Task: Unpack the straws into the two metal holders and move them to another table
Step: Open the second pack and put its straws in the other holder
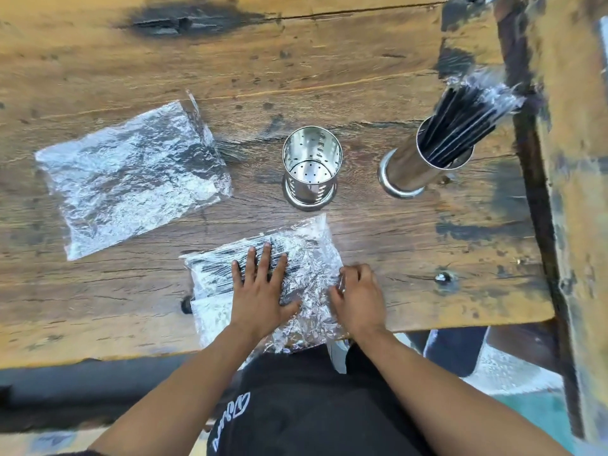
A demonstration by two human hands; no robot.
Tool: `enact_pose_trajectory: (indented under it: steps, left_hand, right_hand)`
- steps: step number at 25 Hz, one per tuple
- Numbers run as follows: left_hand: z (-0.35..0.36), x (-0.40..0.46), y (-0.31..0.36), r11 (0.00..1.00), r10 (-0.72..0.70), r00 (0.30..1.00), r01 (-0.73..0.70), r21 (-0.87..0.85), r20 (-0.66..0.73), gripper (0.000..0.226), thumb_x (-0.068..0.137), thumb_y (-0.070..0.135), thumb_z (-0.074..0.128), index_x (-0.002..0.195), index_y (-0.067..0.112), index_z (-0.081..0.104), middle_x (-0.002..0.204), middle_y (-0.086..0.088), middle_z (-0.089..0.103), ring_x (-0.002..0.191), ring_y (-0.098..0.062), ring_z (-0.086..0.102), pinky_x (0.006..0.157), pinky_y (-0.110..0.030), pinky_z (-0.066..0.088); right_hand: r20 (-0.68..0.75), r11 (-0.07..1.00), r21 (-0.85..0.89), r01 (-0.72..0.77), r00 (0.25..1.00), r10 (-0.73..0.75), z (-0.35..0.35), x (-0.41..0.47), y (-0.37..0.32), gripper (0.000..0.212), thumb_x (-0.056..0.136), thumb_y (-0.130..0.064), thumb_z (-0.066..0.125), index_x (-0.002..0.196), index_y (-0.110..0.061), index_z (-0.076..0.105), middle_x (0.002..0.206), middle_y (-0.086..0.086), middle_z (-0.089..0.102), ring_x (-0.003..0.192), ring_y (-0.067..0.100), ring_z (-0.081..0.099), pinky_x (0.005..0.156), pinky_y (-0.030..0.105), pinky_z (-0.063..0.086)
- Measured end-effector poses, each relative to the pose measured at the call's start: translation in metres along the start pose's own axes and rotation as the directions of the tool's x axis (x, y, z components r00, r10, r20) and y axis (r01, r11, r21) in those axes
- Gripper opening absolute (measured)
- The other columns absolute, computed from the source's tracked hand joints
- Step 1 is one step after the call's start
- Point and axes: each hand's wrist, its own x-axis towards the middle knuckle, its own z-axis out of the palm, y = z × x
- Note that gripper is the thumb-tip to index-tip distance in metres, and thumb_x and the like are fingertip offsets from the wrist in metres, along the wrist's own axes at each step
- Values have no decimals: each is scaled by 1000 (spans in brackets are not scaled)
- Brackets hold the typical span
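A clear plastic bag of black straws (306, 255) lies at the near edge of the wooden table (329, 60). My left hand (263, 291) presses flat on it with fingers spread. My right hand (357, 296) pinches the bag's right edge with curled fingers. Behind the bag stands an empty perforated metal holder (311, 166). To its right a second metal holder (427, 159) is filled with black wrapped straws (467, 116) leaning to the right.
An empty crumpled plastic bag (131, 176) lies flat on the left of the table. A second wooden surface (572, 159) runs along the right side, across a dark gap. More plastic wrap (506, 366) lies below the table's near right edge.
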Motion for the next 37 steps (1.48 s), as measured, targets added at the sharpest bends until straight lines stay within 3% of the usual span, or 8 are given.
enact_pose_trajectory:
  steps: [4,11,18,22,24,28,32,37]
  left_hand:
    - [-8,2,-5,999,20,997,-22,-24,-76,96,87,81,35,165,31,9,174,-6,-4,159,-36,-13,126,-61,-7]
    - [-6,7,-12,998,56,996,-59,30,71,101,91,80,32,164,26,-14,167,-8,-31,154,-37,-28,125,-63,-10]
    - [-4,10,-10,998,51,994,-54,36,96,102,92,79,32,162,26,-20,167,-9,-33,154,-37,-30,124,-64,-10]
    - [-2,12,-13,998,58,992,-61,22,113,102,91,80,31,161,28,-22,166,-8,-34,153,-36,-32,124,-63,-10]
    - [-2,12,-14,998,58,991,-60,16,123,103,91,82,29,160,29,-25,165,-6,-36,152,-36,-34,125,-62,-10]
    - [-2,13,-15,998,52,987,-57,30,153,103,91,81,30,159,29,-28,164,-7,-38,151,-36,-35,125,-63,-9]
    - [-3,13,-12,998,41,986,-47,34,162,104,92,81,30,158,28,-29,164,-8,-39,150,-37,-36,124,-63,-12]
    - [-5,14,-11,999,38,983,-44,30,181,105,92,80,33,158,27,-29,163,-8,-40,149,-37,-37,123,-63,-13]
  right_hand:
    - [-32,999,47,-23,999,24,-1,7,-8,31,96,-33,63,123,-17,62,116,1,59,109,19,55,94,32,46]
    - [38,991,73,-109,994,107,2,17,-24,31,93,-43,67,111,-19,59,107,1,63,89,20,65,80,36,58]
    - [37,993,94,-76,997,73,5,23,-13,20,93,-31,64,109,-19,61,99,-1,65,82,20,65,74,33,56]
    - [76,983,151,-106,993,95,1,25,-7,2,91,-21,61,92,-20,61,82,-3,65,74,20,67,69,39,61]
    - [105,961,223,-165,984,145,-2,27,-3,7,90,-19,63,86,-24,59,74,-5,67,70,16,69,66,40,63]
    - [118,910,301,-286,958,262,-15,36,11,4,90,-21,63,86,-22,64,78,-6,70,78,18,69,74,37,60]
    - [126,902,296,-313,949,288,-23,43,26,14,88,-17,55,86,-21,69,78,-8,71,84,21,69,80,33,59]
    - [178,905,298,-303,949,259,-29,47,25,4,89,-22,61,91,-26,61,75,-12,64,80,18,64,71,24,45]
